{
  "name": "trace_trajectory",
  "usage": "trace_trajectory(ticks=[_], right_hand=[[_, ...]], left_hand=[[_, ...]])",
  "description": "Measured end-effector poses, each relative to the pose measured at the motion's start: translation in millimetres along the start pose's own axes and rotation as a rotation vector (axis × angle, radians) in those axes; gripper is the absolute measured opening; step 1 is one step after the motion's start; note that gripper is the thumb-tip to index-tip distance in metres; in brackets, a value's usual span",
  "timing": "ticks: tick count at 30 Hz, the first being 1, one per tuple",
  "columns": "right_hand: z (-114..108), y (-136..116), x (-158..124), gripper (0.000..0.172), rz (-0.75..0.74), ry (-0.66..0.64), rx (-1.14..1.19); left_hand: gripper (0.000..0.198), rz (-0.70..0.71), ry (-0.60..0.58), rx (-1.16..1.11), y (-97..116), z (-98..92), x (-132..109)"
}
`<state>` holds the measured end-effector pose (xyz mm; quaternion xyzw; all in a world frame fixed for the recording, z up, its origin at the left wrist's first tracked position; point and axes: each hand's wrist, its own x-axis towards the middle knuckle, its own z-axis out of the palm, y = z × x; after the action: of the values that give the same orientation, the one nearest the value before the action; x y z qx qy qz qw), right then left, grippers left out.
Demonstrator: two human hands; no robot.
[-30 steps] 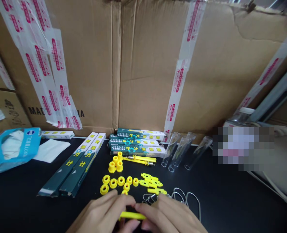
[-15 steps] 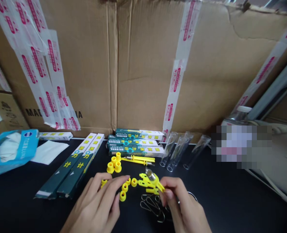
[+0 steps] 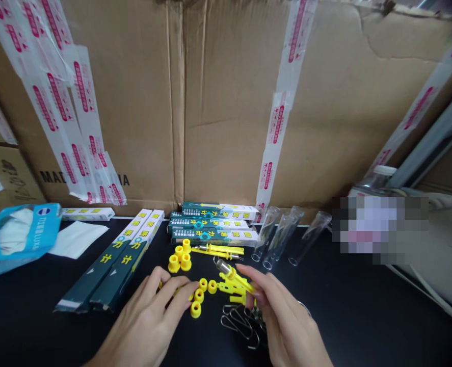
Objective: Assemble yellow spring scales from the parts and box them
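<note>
Pinching rod (image 3: 234, 276) ahead-left of right hand (image 3: 286, 312); partly covering rings (image 3: 195, 314) with half-curled left hand (image 3: 153, 308), cannot tell whether grasping.

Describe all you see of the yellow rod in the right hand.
The slim, plastic-looking yellow rod bears a shiny metallic spring ending in a small wire loop. It slants, spring end toward the picture's upper left, overlapping flat yellow pieces in view. The grip of the right hand holds its near end between thumb and fingers.

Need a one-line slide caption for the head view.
Right hand holds a metal-tipped yellow piece; left hand is over small yellow rings.
</note>
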<state>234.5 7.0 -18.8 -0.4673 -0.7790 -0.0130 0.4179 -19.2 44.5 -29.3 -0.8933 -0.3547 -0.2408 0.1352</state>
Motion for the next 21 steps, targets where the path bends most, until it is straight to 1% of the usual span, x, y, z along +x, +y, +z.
trace_trajectory(ticks=[2, 6, 10, 14, 18, 21], right_hand=[[1, 1, 1, 0.05, -0.054, -0.005, -0.024], [2, 2, 2, 0.036, -0.044, 0.042, -0.012], [2, 1, 2, 0.029, -0.009, 0.037, 0.051], [0, 2, 1, 0.017, 0.031, 0.031, 0.02], [-2, 3, 2, 0.01, 0.036, 0.038, 0.005], [-3, -5, 3, 0.012, 0.041, 0.06, 0.112]], left_hand=[[0.043, -0.024, -0.013, -0.068, 1, -0.1, 1], [0.037, -0.08, 0.042, -0.194, 3, -1.4, 4], [0.03, -0.037, 0.159, -0.238, 4, -12.4, 11], [0.026, 0.007, 0.196, -0.315, 8, -24.2, 16], [0.019, 0.018, 0.208, -0.336, 11, -23.5, 15], [0.015, 0.035, 0.247, -0.349, 12, -20.7, 14]])
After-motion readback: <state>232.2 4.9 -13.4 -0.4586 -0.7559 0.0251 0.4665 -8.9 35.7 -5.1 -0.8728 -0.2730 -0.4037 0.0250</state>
